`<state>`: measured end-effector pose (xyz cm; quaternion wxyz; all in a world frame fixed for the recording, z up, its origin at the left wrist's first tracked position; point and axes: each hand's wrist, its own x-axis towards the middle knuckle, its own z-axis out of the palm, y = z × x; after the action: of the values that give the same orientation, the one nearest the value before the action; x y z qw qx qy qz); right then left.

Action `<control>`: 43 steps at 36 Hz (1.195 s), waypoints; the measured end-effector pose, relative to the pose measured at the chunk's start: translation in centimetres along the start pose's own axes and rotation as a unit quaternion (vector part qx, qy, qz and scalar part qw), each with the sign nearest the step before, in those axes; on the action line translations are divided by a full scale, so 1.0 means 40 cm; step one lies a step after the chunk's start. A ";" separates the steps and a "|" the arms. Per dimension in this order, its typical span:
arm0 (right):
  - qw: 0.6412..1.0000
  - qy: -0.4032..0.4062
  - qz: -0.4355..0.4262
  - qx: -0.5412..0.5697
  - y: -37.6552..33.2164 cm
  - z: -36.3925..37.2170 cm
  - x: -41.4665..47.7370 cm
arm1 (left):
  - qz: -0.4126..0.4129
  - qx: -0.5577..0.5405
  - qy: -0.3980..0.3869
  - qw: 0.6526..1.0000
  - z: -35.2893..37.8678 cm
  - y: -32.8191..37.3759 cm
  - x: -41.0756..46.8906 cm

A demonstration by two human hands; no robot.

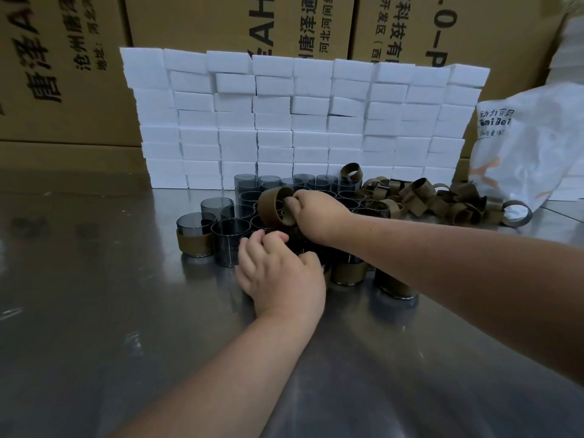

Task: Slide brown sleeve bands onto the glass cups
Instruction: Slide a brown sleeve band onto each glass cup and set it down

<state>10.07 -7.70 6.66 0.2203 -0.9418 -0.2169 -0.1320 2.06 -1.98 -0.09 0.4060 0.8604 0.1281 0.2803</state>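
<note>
Several smoky glass cups (249, 197) stand clustered on the steel table. My right hand (316, 216) pinches a brown sleeve band (273, 208), held tilted above the cups. My left hand (281, 273) curls around a dark glass cup (300, 245) just below it, mostly hidden by my fingers. A cup wearing a band (194, 237) stands at the left of the cluster. Two more banded cups (350, 271) stand under my right forearm. A heap of loose brown bands (423, 200) lies to the right.
A wall of stacked white boxes (300, 121) rises right behind the cups, with big cardboard cartons (63, 74) behind it. A white plastic bag (531, 147) sits at the right. The shiny steel tabletop (94, 311) stretches toward me.
</note>
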 end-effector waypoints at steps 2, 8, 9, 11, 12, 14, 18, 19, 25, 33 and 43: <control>0.999 0.011 0.005 0.035 0.002 -0.009 0.007 | 0.002 0.007 -0.006 1.000 0.001 -0.001 0.001; 0.990 0.040 0.058 0.126 0.015 -0.030 0.023 | 0.005 0.016 -0.017 1.000 0.002 -0.001 0.000; 0.987 0.043 0.065 0.137 0.017 -0.032 0.021 | 0.005 0.017 -0.018 1.000 0.001 -0.001 0.000; 0.985 0.042 0.072 0.151 0.019 -0.030 0.020 | 0.005 0.021 -0.021 1.000 0.001 0.000 -0.001; 0.984 0.040 0.074 0.154 0.018 -0.029 0.019 | 0.005 0.024 -0.022 0.999 0.000 0.000 -0.001; 0.983 0.035 0.073 0.165 0.015 -0.025 0.015 | 0.006 0.027 -0.025 0.999 0.000 -0.001 0.000; 0.987 0.041 0.074 0.138 0.012 -0.016 0.010 | 0.013 0.029 -0.024 0.999 0.000 -0.003 -0.001; 0.987 0.058 0.074 0.127 0.011 -0.016 0.012 | 0.017 0.028 -0.020 0.999 0.001 -0.003 -0.002; 0.956 0.189 0.107 0.198 -0.005 -0.078 0.031 | 0.029 0.025 0.004 0.999 0.002 0.000 -0.005; 0.829 0.229 0.213 0.464 -0.011 -0.145 -0.086 | 0.098 -0.005 0.051 0.994 -0.014 0.010 -0.017; 0.603 0.164 0.228 0.747 0.038 -0.109 -0.277 | 0.373 -0.091 -0.032 0.923 -0.038 0.042 -0.069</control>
<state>0.45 -14.86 6.09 0.9017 -0.4312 0.0213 -0.0218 -1.07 -3.35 0.95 0.3523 0.8141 -0.2410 0.3938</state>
